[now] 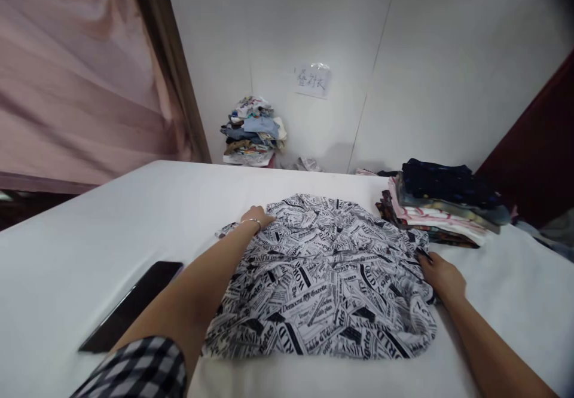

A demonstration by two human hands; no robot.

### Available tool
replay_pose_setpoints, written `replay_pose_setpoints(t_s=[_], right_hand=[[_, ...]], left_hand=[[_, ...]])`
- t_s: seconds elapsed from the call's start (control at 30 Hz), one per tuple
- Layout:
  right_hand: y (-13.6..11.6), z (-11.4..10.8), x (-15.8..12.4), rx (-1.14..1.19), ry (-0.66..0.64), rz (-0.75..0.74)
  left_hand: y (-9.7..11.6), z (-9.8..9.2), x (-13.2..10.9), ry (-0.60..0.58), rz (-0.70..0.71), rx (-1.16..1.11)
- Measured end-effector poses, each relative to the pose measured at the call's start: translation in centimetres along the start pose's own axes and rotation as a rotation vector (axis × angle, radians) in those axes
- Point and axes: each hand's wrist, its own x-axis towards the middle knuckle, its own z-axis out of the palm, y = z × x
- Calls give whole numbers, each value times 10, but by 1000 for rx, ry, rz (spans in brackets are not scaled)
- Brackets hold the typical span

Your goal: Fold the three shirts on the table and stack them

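Note:
A white shirt with black newspaper print (323, 278) lies spread over the white table (134, 213) in front of me, its cloth slightly rumpled. At its upper left edge, my left hand (258, 216) has its fingers curled on the fabric; a thin bracelet circles the wrist. The right edge of the shirt is pinched by my right hand (445, 275), where a dark fold shows at the fingertips. Parts of the fingers of both hands are hidden.
A stack of folded clothes (442, 207) sits at the back right, near the shirt. Left of my forearm lies a black flat device (132, 305). Behind the table's far edge rises a clothes pile (255, 132). A paper sign (313, 81) hangs on the wall; a pink curtain (81, 75) is at left.

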Motion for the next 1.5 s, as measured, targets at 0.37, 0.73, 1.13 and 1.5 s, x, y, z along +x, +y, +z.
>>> replay_pose_setpoints(t_s=[0.37, 0.73, 1.13, 1.5], right_hand=[[-1, 1, 1, 14, 10, 24], [-6, -8, -4, 114, -5, 40], [-23, -47, -31, 345, 82, -217], [-53, -26, -190, 404, -240, -1015]], left_hand=[[2, -62, 69, 276, -94, -115], [-45, -12, -77, 65, 387, -145], [-106, 28, -226, 155, 586, 23], [-122, 27, -278, 243, 627, 59]])
